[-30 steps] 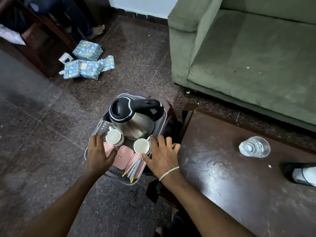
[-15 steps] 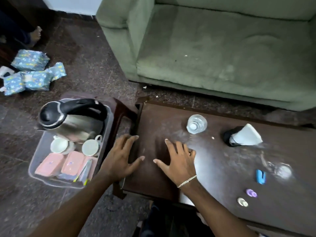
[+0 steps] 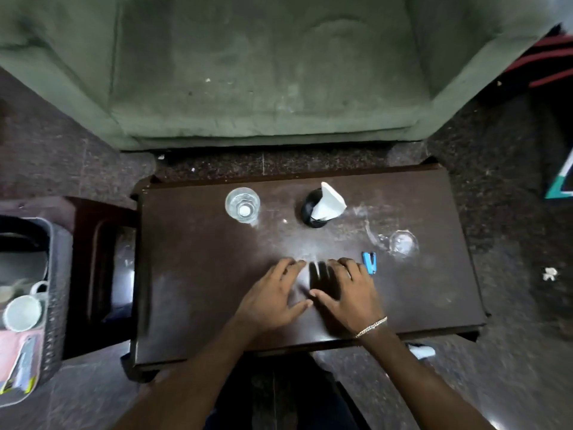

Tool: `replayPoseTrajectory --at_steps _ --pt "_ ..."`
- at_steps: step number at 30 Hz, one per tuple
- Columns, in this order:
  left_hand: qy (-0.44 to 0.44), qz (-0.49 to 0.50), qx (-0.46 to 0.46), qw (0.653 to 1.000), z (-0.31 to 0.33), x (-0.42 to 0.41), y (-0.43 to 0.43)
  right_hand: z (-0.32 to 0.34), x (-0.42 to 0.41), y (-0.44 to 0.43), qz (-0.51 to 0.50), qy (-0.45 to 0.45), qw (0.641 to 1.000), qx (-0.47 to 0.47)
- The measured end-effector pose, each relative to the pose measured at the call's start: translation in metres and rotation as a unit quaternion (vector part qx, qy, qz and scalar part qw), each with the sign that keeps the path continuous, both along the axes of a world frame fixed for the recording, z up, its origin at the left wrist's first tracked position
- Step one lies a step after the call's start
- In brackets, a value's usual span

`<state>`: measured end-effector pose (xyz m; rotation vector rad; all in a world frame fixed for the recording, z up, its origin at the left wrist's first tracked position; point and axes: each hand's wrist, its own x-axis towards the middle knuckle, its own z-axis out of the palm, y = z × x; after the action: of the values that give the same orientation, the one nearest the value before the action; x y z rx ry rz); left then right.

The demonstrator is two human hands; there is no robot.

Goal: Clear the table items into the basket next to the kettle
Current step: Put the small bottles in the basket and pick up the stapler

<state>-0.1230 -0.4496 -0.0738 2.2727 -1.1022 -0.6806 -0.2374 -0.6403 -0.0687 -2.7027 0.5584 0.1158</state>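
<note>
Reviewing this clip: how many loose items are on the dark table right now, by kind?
Clear drinking glasses: 2, one upright, one at the right whose pose is unclear
Black holder with white paper: 1
Small blue item beside the right hand: 1
Total: 4
Both hands, left and right, are empty.

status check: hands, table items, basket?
Left hand and right hand flat on table, both empty. Glass and blue clip uncollected. Basket at far left, path clear.
</note>
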Motion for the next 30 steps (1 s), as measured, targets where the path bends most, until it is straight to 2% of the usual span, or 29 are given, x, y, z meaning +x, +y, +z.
replayPoseTrajectory --at_steps 6,11,14,20,25,30 --pt "0.073 -0.079 0.090 0.990 -0.021 -0.052 -0.068 -0.031 -0.051 -0.061 -0.046 0.044 0.992 0.106" --pt "0.106 -0.106 0.130 0.980 -0.046 -0.091 -0.097 -0.051 -0.067 -0.082 -0.015 0.111 0.975 0.193" --pt "0.107 -0.102 0.142 0.979 -0.060 -0.104 -0.102 -0.061 -0.069 -0.080 -0.011 0.133 0.970 0.205" --pt "0.084 -0.078 0.116 0.987 -0.073 -0.102 -0.100 -0.064 -0.062 -0.072 -0.001 0.083 0.982 0.168" --pt "0.077 0.027 0.037 0.996 -0.046 -0.062 -0.071 -0.038 -0.026 -0.049 0.019 0.039 0.983 0.178" --pt "0.048 0.154 -0.022 0.987 -0.006 -0.002 0.001 -0.003 0.041 0.006 0.051 -0.009 0.979 0.198"
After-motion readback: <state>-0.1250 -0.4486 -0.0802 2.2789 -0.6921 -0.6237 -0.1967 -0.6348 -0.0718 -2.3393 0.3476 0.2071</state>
